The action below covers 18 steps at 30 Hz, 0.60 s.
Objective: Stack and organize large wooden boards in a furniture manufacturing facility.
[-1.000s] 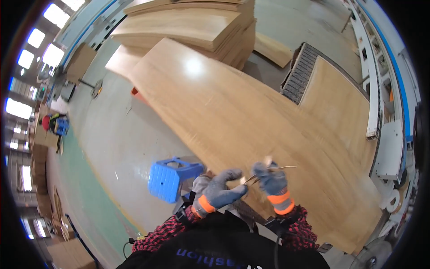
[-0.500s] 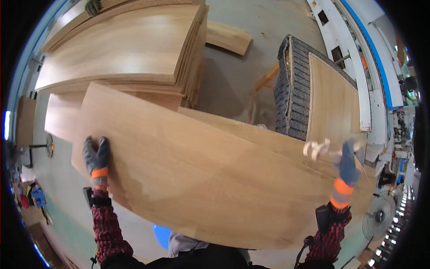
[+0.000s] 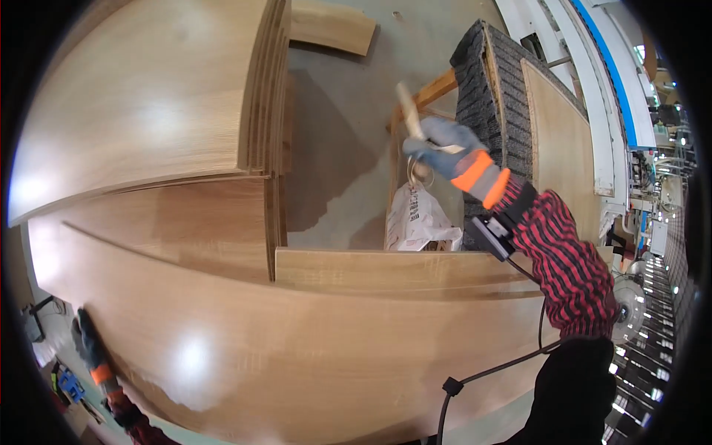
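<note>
A large glossy wooden board [image 3: 297,348] lies across the lower part of the view. My left hand [image 3: 89,345], in a dark glove with an orange cuff, grips the board's left edge. My right hand [image 3: 445,152], in a grey glove with an orange cuff, is raised away from the board and is shut on thin pale veneer strips [image 3: 411,111] that stick up from its fingers. Below that hand hangs a white plastic bag [image 3: 419,215], apart from the strips.
A tall stack of wooden boards [image 3: 148,111] fills the upper left. A dark ridged rack [image 3: 497,104] holding a board stands at the upper right, beside a white machine rail [image 3: 593,89]. Bare concrete floor [image 3: 334,126] shows between them. A black cable [image 3: 482,371] runs from my right sleeve.
My right hand let go of the board's right edge and rose toward the rack, still holding the strips. The view tilted down; the board now lies lower, with my left hand still on its edge.
</note>
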Tool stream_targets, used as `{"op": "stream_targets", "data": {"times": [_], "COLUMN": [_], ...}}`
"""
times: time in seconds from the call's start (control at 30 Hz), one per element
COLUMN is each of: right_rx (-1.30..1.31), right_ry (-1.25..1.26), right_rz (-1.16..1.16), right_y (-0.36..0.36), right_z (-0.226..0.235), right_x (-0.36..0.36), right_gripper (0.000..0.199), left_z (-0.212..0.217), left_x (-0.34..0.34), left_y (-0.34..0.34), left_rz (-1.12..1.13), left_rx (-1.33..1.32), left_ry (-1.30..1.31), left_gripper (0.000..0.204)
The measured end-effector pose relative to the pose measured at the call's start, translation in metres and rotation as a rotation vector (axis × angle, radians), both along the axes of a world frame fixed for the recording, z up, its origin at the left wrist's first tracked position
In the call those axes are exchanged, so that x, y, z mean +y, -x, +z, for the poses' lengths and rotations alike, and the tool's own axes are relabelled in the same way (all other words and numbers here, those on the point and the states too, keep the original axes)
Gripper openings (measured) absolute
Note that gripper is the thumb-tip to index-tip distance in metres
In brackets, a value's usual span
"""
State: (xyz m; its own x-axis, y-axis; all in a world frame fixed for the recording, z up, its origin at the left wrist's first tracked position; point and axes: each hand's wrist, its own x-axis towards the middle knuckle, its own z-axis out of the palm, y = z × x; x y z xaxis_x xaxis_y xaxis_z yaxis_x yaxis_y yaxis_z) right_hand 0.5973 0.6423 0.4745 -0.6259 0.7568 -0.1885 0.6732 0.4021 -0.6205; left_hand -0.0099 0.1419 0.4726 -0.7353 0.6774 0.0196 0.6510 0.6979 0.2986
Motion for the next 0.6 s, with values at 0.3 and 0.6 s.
{"op": "stream_targets", "data": {"times": [0.3,0.6], "right_rx": [-0.411,-0.480], "right_ry": [0.536,1.001], "right_rz": [0.786,0.791], "right_y": [-0.036,-0.001], "right_z": [-0.117,-0.079], "right_x": [-0.038,-0.050], "right_gripper": [0.036,0.037], "left_z": [0.021,0.039], "left_x": [-0.064,0.002], "left_y": [-0.047,-0.103], "left_rz": [0.219,0.126], "left_rx": [-0.083,0.032], "left_ry": [-0.042,0.063], "left_gripper": [0.044,0.074]}}
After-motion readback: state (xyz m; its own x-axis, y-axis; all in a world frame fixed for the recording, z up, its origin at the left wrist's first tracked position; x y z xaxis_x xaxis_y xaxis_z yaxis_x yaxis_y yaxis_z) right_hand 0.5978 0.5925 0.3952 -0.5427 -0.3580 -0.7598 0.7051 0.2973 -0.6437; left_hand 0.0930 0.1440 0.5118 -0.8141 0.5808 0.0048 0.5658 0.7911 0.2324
